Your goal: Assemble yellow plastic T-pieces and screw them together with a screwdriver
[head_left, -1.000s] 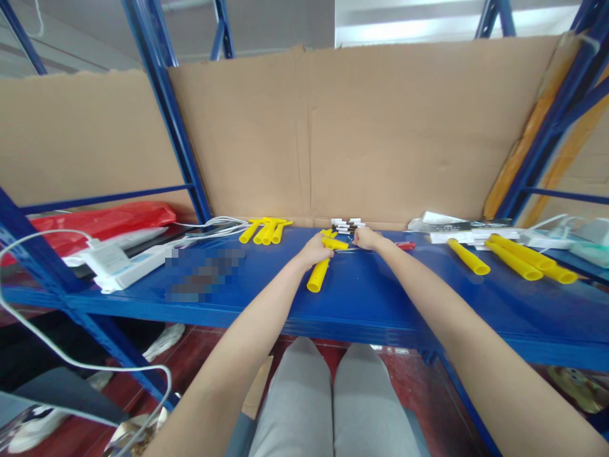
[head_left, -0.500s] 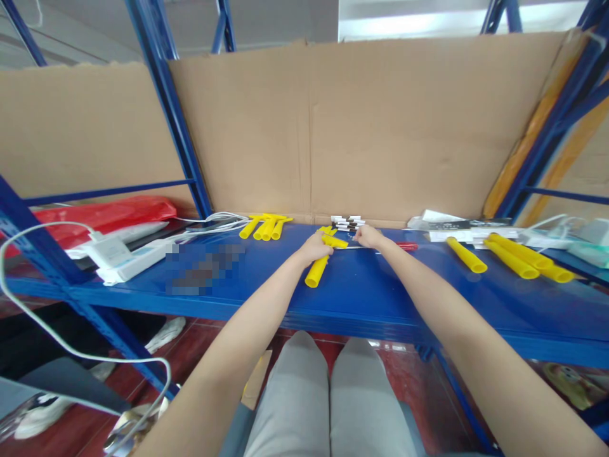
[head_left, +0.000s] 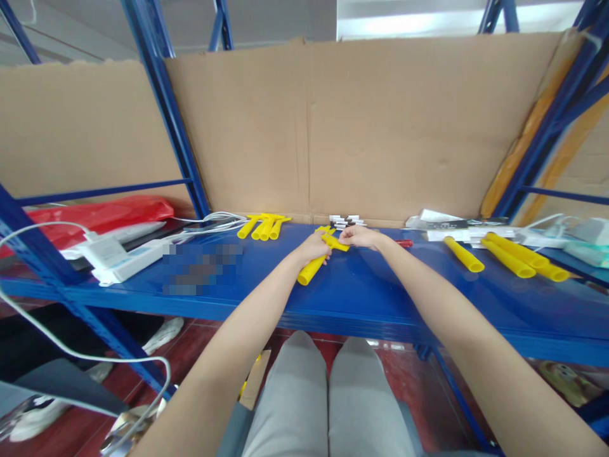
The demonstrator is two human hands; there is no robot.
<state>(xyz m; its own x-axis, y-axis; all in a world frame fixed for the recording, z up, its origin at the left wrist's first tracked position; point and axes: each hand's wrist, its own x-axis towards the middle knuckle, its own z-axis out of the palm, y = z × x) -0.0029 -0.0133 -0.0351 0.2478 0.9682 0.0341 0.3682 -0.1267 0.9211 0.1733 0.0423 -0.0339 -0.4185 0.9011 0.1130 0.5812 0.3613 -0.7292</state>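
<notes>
A yellow T-shaped plastic handle [head_left: 310,271] is gripped in my left hand [head_left: 314,246], its round tube pointing down toward the shelf's front edge. My right hand [head_left: 360,237] is at the right end of the handle's crossbar, fingers pinched together; what lies between them is too small to make out. Just behind my right hand sit several small black-and-white pieces [head_left: 347,221] in a cluster. To its right shows the red handle of a tool [head_left: 404,243], the rest hidden by my hand and wrist.
Several yellow T-shaped handles [head_left: 264,227] lie at the back left near white cables [head_left: 223,222]. Yellow tubes [head_left: 464,255] lie at the right before white packets [head_left: 447,233]. A white power strip [head_left: 128,263] is at the left. Cardboard [head_left: 380,133] walls off the back.
My right hand has moved left, from beside the black-and-white pieces to the crossbar's end. The handle in my left hand has tilted slightly, its tube end shifting left.
</notes>
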